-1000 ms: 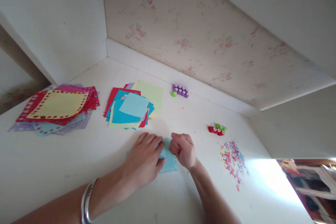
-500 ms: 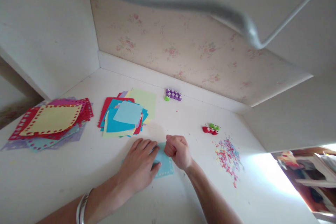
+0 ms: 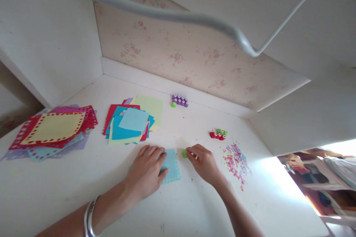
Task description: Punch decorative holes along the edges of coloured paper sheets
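Note:
A light blue paper (image 3: pixel 171 166) with small punched marks along its right and lower edges lies on the white table. My left hand (image 3: pixel 148 168) rests flat on its left part, fingers spread. Just right of the paper, my right hand (image 3: pixel 201 161) pinches a small green object (image 3: pixel 184 153) between thumb and fingers. That object's far side is hidden by the fingers.
Punched coloured papers (image 3: pixel 55 127) pile up at the left. Plain coloured sheets (image 3: pixel 130 122) are stacked behind my left hand. Purple eyed pieces (image 3: pixel 180 100) sit near the wall, red and green ones (image 3: pixel 218 134) to the right, beside scattered confetti (image 3: pixel 236 161).
My right hand has moved off the paper's upper right corner to the right, and the green object now shows at its fingertips. The view has shifted slightly.

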The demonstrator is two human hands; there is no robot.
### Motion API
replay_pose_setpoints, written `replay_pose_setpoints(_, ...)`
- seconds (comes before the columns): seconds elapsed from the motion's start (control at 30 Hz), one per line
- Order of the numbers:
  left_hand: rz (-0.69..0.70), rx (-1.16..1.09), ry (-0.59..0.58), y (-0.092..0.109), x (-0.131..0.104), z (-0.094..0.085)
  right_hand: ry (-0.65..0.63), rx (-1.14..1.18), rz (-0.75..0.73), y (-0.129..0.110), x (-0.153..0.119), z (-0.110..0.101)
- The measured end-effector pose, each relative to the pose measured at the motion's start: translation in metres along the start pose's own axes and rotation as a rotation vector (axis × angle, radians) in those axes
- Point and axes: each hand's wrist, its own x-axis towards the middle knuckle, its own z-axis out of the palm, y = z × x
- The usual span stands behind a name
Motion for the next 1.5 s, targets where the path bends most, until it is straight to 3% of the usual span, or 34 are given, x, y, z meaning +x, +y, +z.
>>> replay_pose_setpoints(0.27, 0.002, 0.006, -0.033, -0.001, 0.0, 0.003, 0.053, -0.006, 0.075, 0.033, 0.003, -0.039)
replay_pose_setpoints(0.43, 0.007, 0.027, -0.017, -0.002, 0.001, 0.006, 0.194, -0.225, 0.248, 0.089, 0.026, -0.076)
replay_pose_setpoints(0.57, 0.014, 0.038, -0.004, -0.002, 0.002, 0.007, 0.194, -0.366, 0.306, 0.132, 0.052, -0.1)
replay_pose_setpoints(0.8, 0.014, 0.038, -0.009, -0.002, 0.003, 0.007, 0.029, -0.493, 0.298, 0.161, 0.071, -0.093)
replay_pose_setpoints(0.93, 0.008, 0.033, -0.023, -0.002, 0.003, 0.007, -0.008, -0.529, 0.295, 0.157, 0.074, -0.093)
replay_pose_setpoints(1.07, -0.003, 0.039, -0.002, -0.004, 0.002, 0.009, 0.038, -0.524, 0.259, 0.133, 0.091, -0.086)
replay_pose_setpoints(1.13, -0.016, 0.052, 0.016, -0.005, 0.002, 0.009, 0.032, -0.482, 0.198, 0.111, 0.107, -0.069)
replay_pose_setpoints(1.33, -0.12, 0.057, -0.007, -0.013, 0.007, 0.009, -0.037, -0.354, -0.003, 0.047, 0.178, 0.007)
replay_pose_setpoints(1.4, -0.152, 0.016, -0.02, -0.017, 0.01, 0.009, -0.042, -0.339, 0.0, 0.036, 0.199, 0.022)
replay_pose_setpoints(1.5, -0.18, -0.069, -0.033, -0.021, 0.013, 0.006, -0.055, -0.321, 0.03, 0.031, 0.219, 0.027)
